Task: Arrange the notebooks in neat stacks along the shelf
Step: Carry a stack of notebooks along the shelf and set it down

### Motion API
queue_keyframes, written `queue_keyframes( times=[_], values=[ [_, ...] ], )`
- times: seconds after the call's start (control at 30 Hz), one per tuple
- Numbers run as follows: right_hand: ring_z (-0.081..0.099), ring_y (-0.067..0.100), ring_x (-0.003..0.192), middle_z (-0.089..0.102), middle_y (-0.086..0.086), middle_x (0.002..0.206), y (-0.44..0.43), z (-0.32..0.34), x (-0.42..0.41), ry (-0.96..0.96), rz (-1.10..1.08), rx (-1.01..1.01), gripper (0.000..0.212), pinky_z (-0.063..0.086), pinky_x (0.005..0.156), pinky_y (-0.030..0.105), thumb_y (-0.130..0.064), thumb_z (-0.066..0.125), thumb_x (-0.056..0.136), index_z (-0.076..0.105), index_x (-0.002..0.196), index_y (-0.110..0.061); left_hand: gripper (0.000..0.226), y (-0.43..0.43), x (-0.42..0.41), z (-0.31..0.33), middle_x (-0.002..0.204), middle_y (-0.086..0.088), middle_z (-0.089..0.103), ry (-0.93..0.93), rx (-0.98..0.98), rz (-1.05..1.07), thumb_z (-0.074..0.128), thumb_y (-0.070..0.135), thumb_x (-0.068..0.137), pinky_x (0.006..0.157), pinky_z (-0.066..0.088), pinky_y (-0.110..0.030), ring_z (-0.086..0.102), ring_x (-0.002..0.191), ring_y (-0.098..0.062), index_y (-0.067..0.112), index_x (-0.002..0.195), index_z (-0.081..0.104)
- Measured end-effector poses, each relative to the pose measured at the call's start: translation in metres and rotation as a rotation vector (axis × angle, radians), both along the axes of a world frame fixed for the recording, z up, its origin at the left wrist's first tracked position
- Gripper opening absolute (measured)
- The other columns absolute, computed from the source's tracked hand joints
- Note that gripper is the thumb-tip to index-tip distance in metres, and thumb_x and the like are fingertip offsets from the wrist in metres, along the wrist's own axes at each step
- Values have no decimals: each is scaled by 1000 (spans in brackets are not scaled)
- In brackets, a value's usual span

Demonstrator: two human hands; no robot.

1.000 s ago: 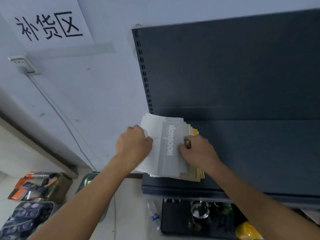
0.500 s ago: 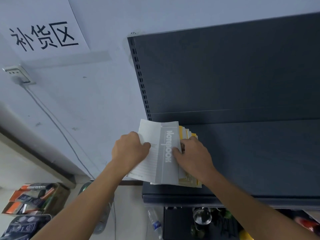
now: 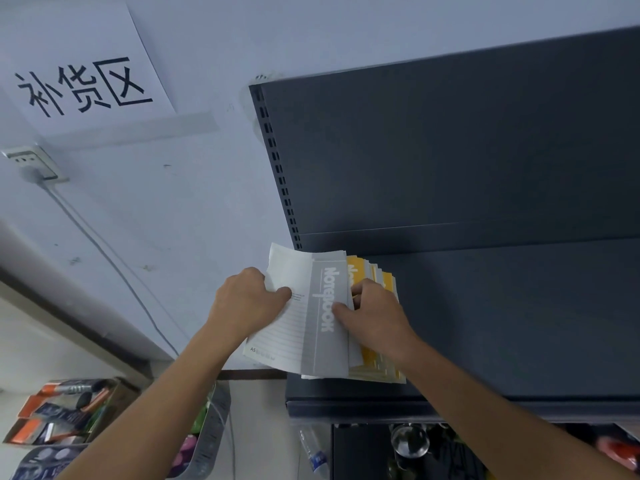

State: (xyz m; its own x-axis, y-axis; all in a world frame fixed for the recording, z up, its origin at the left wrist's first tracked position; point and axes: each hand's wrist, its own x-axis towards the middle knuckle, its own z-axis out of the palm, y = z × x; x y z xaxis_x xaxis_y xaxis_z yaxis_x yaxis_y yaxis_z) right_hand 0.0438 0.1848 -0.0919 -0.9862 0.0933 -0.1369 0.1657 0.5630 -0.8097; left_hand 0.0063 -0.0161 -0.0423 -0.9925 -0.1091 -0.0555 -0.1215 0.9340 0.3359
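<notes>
Your stack of notebooks lies at the left end of the shelf. It runs from just short of the back panel almost to the front edge, and its left part hangs out past the shelf's left edge. The stack is fanned rather than squared. A white ruled notebook sticks out furthest to the left. A grey notebook with "Notebook" printed along its cover lies over it, and several yellow notebooks step out to the right. Your left hand grips the white ruled notebook at its left edge, thumb on top and fingers curled out of sight beneath. Your right hand is clamped on the stack from the right, with the thumb pressed on the grey cover and the fingers curled over the yellow notebooks. To the right of the stack the dark shelf runs on toward the far end. Left of the shelf is a pale wall with a paper sign in black characters, a socket and a cable hanging from it. Below the shelf's left end sit open boxes of packaged goods. Under the front edge you can see a plastic bottle and a glass ball.
</notes>
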Motion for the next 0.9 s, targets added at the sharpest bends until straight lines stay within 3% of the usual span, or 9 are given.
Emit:
queue_keyframes(
  times=[0.07, 0.2, 0.3, 0.4, 0.5, 0.63, 0.77, 0.9],
  values=[
    [66, 15, 88, 66, -3, 100, -2, -2, -2, -5, -7, -24, 31, 60, 81, 43, -42, 66, 91, 57, 107, -17, 34, -1, 0, 5, 79, 1, 64, 20, 27, -9, 62, 47, 89, 53, 35, -28, 58, 71, -14, 13, 87, 58],
    [66, 10, 90, 69, -8, 104, 1, 0, -6, 0, -49, -124, 29, 55, 72, 28, -42, 65, 92, 60, 112, -22, 36, 2, 0, 12, 72, 0, 59, 44, 78, -28, 58, 40, 92, 52, 34, -29, 54, 64, -16, 6, 79, 53],
    [67, 10, 90, 69, -8, 100, 8, 3, -7, -17, -110, -170, 28, 53, 70, 28, -41, 66, 92, 61, 113, -23, 35, 9, -2, 13, 66, -1, 52, 38, 99, -38, 56, 36, 91, 50, 34, -29, 48, 58, -18, 9, 73, 45],
    [67, 9, 86, 69, -7, 94, 17, 8, -6, -30, -169, -213, 28, 50, 65, 25, -39, 69, 90, 60, 113, -23, 32, 17, -5, 12, 70, -1, 62, 27, 114, -85, 58, 36, 91, 49, 41, -27, 58, 61, -18, 6, 79, 56],
    [68, 8, 83, 69, -6, 91, 27, 18, -2, -34, -237, -247, 28, 53, 68, 26, -33, 71, 89, 63, 113, -22, 27, 26, -8, 13, 74, 4, 64, 31, 134, -153, 59, 39, 92, 48, 43, -23, 62, 65, -12, 15, 82, 56],
    [69, 13, 87, 72, -4, 93, 44, 35, 5, -44, -304, -182, 19, 59, 81, 37, -30, 72, 88, 67, 103, -21, 22, 41, -11, 14, 79, 10, 63, 29, 204, -231, 60, 42, 93, 47, 41, -19, 61, 66, -8, 23, 83, 53],
    [70, 10, 82, 73, -7, 90, 72, 52, 18, 3, -399, -138, 13, 57, 72, 30, -31, 74, 87, 67, 96, -24, 25, 71, -11, 15, 81, 6, 64, 83, 249, -305, 60, 42, 92, 49, 40, -22, 60, 69, -9, 17, 95, 57],
    [69, 4, 78, 72, -11, 88, 109, 63, 41, 32, -485, -83, 11, 51, 66, 23, -30, 74, 87, 69, 95, -25, 27, 112, -1, 16, 79, 7, 62, 83, 280, -378, 61, 44, 92, 46, 35, -19, 58, 64, -9, 18, 93, 54]
  ],
)
